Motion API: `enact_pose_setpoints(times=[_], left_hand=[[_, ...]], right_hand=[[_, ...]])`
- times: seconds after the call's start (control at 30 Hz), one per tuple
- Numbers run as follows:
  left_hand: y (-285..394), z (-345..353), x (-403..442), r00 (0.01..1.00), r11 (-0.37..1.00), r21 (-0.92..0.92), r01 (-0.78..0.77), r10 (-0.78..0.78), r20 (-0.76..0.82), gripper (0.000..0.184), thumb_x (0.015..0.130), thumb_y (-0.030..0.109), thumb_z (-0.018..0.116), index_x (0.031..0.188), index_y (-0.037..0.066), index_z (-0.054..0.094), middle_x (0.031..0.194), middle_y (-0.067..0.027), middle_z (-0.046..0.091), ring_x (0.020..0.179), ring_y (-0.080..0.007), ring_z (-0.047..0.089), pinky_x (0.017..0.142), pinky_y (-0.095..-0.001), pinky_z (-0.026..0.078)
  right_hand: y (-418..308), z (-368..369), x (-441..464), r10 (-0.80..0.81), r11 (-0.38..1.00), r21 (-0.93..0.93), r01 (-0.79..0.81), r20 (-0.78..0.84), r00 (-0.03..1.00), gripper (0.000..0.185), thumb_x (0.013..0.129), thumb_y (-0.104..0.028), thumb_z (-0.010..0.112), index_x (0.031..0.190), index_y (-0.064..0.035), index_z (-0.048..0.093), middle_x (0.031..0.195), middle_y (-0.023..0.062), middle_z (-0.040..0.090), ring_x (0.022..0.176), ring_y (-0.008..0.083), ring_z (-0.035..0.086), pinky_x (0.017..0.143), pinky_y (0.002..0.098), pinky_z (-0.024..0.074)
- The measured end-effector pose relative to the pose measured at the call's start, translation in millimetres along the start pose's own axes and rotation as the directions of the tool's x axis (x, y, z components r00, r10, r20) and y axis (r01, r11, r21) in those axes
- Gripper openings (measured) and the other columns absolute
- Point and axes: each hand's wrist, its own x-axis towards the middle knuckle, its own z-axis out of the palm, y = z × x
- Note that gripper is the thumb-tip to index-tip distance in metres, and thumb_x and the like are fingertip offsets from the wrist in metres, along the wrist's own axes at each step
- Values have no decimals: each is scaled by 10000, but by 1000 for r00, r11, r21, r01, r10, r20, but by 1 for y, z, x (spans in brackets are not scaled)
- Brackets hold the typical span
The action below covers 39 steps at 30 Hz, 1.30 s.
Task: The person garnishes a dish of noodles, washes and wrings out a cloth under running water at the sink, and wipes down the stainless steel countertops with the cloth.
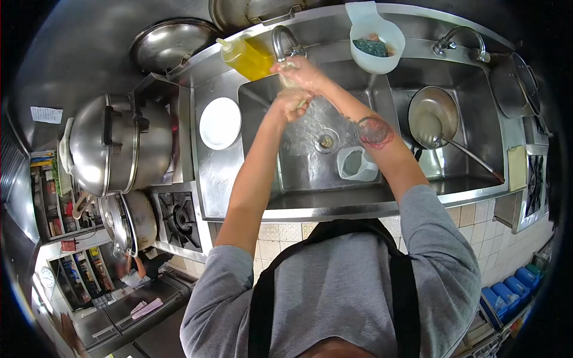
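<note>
Upper centre, the left hand (292,105) and right hand (300,73) curl their fingers around a pale cloth-like bundle (289,80) beneath the gooseneck faucet (279,43), over a wet stainless-steel sink (298,156); lower left, a gas burner (180,218).

We count our two hands (293,106), two gooseneck faucets (277,45), two sink basins (298,176), one squeeze bottle (249,61), one white plate (220,123), and one long-handled ladle (428,128).
</note>
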Motion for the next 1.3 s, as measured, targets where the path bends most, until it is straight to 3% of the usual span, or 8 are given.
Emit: enact_pose_setpoints(times=[0.2, 0.23, 0.4, 0.57, 0.77, 0.97, 1.03, 1.3], left_hand=[[-27, 5, 17, 940, 945, 229, -233, 280, -198, 174, 708, 61, 710, 822, 54, 578, 644, -48, 570, 504, -136, 545, 397, -254, 419], [-23, 7, 8, 939, 944, 231, -235, 282, -199, 174, 708, 61, 710, 822, 54, 578, 644, -48, 570, 504, -136, 545, 397, -254, 419], [0, -9, -25, 939, 935, -353, -42, 158, 306, 394, 768, 24, 679, 1130, -12, 528, 1112, -190, 577, 957, -275, 621, 815, -303, 549], [-8, -26, 6, 900, 884, -422, 202, 1, 435, 333, 749, 44, 701, 1032, 10, 529, 889, -85, 578, 601, -121, 552, 456, -213, 470], [-15, 2, 13, 993, 998, 49, -41, 46, -109, 229, 684, 57, 707, 877, 78, 584, 640, 26, 524, 497, -69, 462, 394, -209, 357], [-24, 11, 9, 724, 795, 504, -337, 561, -401, 246, 672, 106, 713, 882, 49, 599, 751, -31, 625, 602, -137, 581, 485, -258, 445], [-16, -14, 6, 944, 951, 18, -310, 305, 129, 294, 724, 93, 698, 986, 6, 597, 884, -96, 654, 720, -183, 630, 561, -282, 502], [-9, -22, -1, 969, 973, -232, 16, 42, 243, 185, 758, 40, 674, 922, 40, 587, 758, -37, 590, 562, -87, 514, 443, -225, 422]], right_hand=[[-1, 5, -3, 87, 975, -194, -108, -116, 989, 306, 899, -332, 536, 914, -64, 682, 657, 82, 628, 671, 200, 605, 633, 326, 472], [7, 4, 0, 207, 976, 77, -203, -47, 977, 307, 896, -339, 541, 965, -71, 676, 717, 74, 642, 713, 189, 611, 639, 327, 473], [-20, -11, -13, 208, 808, 471, -354, 334, 919, 328, 893, -294, 565, 1123, -69, 630, 863, 48, 639, 806, 147, 599, 672, 307, 477], [-34, -11, -17, 59, 893, 385, -234, 414, 908, 361, 917, -224, 535, 1224, -34, 550, 778, 21, 563, 740, 122, 543, 703, 261, 466], [5, -2, 8, 200, 874, 403, -271, 211, 957, 214, 930, -226, 508, 933, -29, 593, 638, -5, 468, 559, 99, 443, 551, 264, 410], [4, 4, 9, 225, 879, 409, -247, 101, 969, 234, 902, -211, 531, 954, 10, 586, 728, 81, 573, 624, 151, 540, 580, 286, 457], [-11, 1, 0, 158, 917, 349, -193, 125, 979, 259, 897, -218, 546, 1018, 7, 585, 803, 95, 599, 682, 163, 564, 622, 285, 472], [-32, -1, -12, 79, 910, 359, -206, 338, 938, 302, 914, -280, 555, 1051, -17, 609, 881, 75, 630, 779, 146, 585, 694, 271, 488]])
